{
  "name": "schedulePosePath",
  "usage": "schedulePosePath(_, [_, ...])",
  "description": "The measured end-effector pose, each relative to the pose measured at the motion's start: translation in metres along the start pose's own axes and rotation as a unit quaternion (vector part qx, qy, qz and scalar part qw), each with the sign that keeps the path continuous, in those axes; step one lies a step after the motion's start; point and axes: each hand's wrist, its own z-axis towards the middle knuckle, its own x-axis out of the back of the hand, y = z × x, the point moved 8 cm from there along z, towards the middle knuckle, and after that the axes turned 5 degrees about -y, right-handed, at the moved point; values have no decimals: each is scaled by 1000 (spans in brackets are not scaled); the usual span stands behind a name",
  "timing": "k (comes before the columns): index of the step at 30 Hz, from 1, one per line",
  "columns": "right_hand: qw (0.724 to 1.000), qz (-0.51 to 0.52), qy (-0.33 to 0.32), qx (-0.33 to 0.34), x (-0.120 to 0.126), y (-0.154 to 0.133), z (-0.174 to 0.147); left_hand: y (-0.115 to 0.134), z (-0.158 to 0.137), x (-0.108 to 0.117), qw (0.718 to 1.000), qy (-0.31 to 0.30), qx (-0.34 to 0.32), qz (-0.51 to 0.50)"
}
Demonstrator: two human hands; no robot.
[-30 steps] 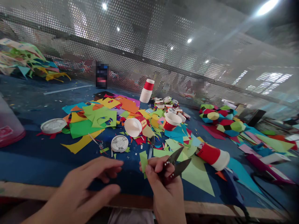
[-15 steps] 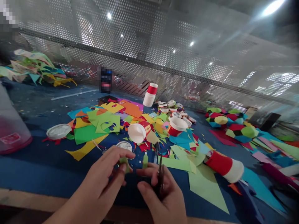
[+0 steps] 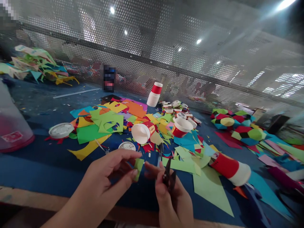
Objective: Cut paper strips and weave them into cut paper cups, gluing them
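Between the thumb and fingers of my left hand (image 3: 104,180) is a small piece of green paper (image 3: 139,168), held just above the blue tabletop. My right hand (image 3: 174,196) is closed around dark scissors (image 3: 168,175), whose blades point up and away from me. The right index finger reaches left, close to the green paper; whether it touches cannot be made out. Just beyond my hands lie a round white lid (image 3: 127,146), a cutter with a dark blade (image 3: 161,151) and a tipped red-and-white paper cup (image 3: 142,132).
Coloured paper scraps (image 3: 106,122) spread across the middle. A stack of cups (image 3: 155,94) stands behind them, and another red cup (image 3: 230,168) lies at right beside a blue glue gun (image 3: 254,202). A plastic container (image 3: 14,126) stands at left. Perforated metal (image 3: 142,44) closes off the back.
The green paper in my left hand now shows more clearly and sits further right. A green strip by my right fingers is no longer visible there. The scissors have turned, their blades showing apart.
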Motion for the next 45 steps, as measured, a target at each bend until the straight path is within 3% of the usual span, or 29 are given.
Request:
schedulePosePath(8, [999, -30, -5, 14, 1, -7, 1, 2, -3, 3, 997, 28, -31, 68])
schedulePosePath(14, [996, 13, 25, 79, 6, -10, 2, -8, -25, 14, 999, 34, -3, 42])
schedulePosePath(19, [993, 58, 58, 87, 10, -6, 3, -12, -47, 22, 998, 38, 32, 29])
schedulePosePath(26, [989, 76, -78, 101, -4, -8, -3, -9, -52, 18, 999, 44, 29, 7])
schedulePosePath(33, [975, -68, -205, 61, -21, -13, -5, -12, -40, 16, 994, 77, 52, -59])
schedulePosePath(39, [971, -42, -232, 36, -27, -16, -1, -10, -30, 5, 979, 119, 49, -159])
schedulePosePath(45, [973, 11, -231, 19, -27, -13, 0, -7, -24, -13, 976, 75, 65, -192])
